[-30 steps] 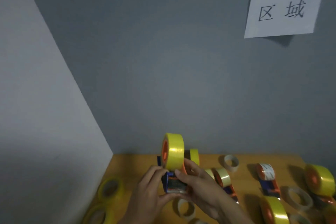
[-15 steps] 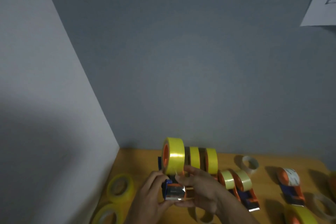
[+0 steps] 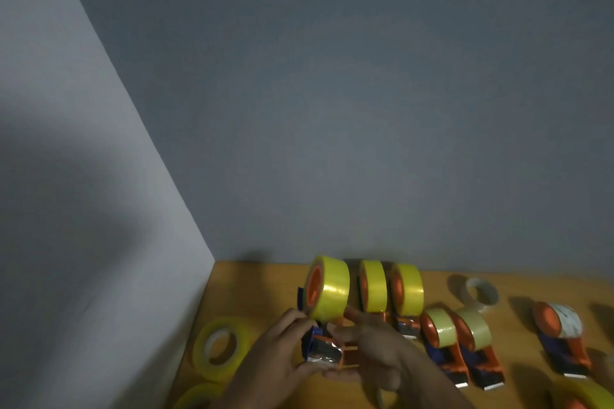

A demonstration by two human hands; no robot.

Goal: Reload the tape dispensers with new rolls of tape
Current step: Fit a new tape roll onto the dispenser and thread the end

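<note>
A blue and orange tape dispenser (image 3: 321,350) carries a full yellow tape roll (image 3: 332,289) and stands near the left of the wooden table (image 3: 246,285). My left hand (image 3: 279,352) grips the dispenser's front end from the left. My right hand (image 3: 368,347) holds its right side, fingers curled by the metal blade plate. Two more dispensers with full yellow rolls (image 3: 373,285) (image 3: 407,289) stand just right of it. Two dispensers with thin rolls (image 3: 440,330) (image 3: 473,329) lie further right.
Loose yellow rolls (image 3: 217,347) (image 3: 196,397) lie flat at the table's left edge by the white wall. An empty cardboard core (image 3: 481,294) rests near the grey back wall. A dispenser with a whitish roll (image 3: 561,325) lies at the right, another yellow roll (image 3: 584,398) at bottom right.
The view has swung left and down, so the paper sign has left the frame. Both hands stay on the same dispenser, which has barely moved.
</note>
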